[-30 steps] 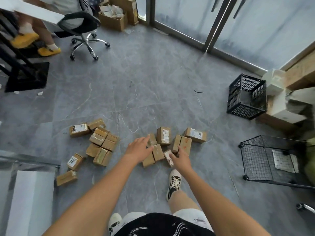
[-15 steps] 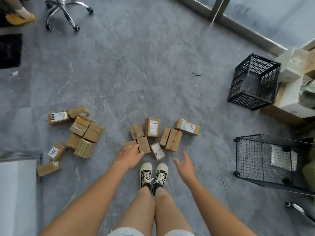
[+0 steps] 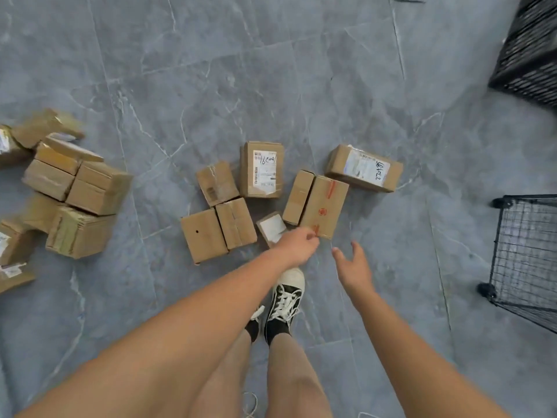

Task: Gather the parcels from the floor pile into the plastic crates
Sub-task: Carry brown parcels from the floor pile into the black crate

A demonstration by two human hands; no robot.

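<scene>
Several brown cardboard parcels lie in a loose cluster on the grey floor ahead of me. Among them are a box with red marks (image 3: 324, 206), a small parcel with a white label (image 3: 271, 227) and a tall labelled box (image 3: 261, 170). My left hand (image 3: 297, 245) is low over the small parcel, its fingertips at the near corner of the red-marked box, and holds nothing. My right hand (image 3: 352, 263) hovers just right of it, fingers spread. A black plastic crate (image 3: 530, 55) stands at the far right, cut off by the frame.
A second heap of parcels (image 3: 87, 188) lies at the left edge. A black wire basket on small wheels (image 3: 527, 251) stands at the right. My feet in black-and-white shoes (image 3: 286, 294) are right behind the middle cluster.
The view has dropped closer to the floor. My left hand has shifted right, from the left boxes to the small parcel and red-marked box. My right hand stays beside it.
</scene>
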